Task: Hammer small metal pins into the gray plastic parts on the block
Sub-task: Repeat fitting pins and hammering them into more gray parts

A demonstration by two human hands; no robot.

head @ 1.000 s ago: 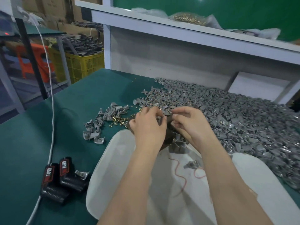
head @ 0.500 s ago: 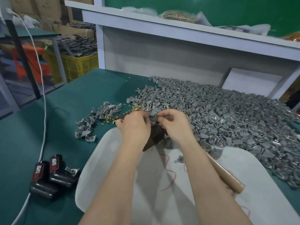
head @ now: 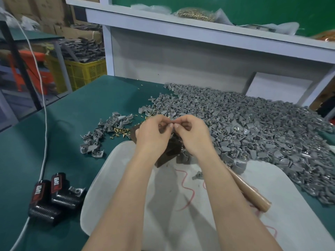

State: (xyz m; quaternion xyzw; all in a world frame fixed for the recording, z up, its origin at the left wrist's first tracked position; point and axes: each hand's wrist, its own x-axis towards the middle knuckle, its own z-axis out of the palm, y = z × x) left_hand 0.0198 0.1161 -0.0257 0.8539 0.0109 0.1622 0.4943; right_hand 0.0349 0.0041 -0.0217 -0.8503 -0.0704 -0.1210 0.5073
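Left hand (head: 154,135) and right hand (head: 196,135) are rising off the block (head: 166,154);
both are pinching one gray part (head: 172,121); hammer (head: 250,193) is lying idle; pile (head: 262,127) is still waiting.

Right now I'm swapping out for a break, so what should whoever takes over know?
Left hand and right hand both pinch what looks like a gray part over the block.
Hammer lies on the tray by the right forearm, unheld.
Loose pins lie left of the block; the big pile of parts is right.
Finished count unclear.
Left: set part down, hammer pin in.
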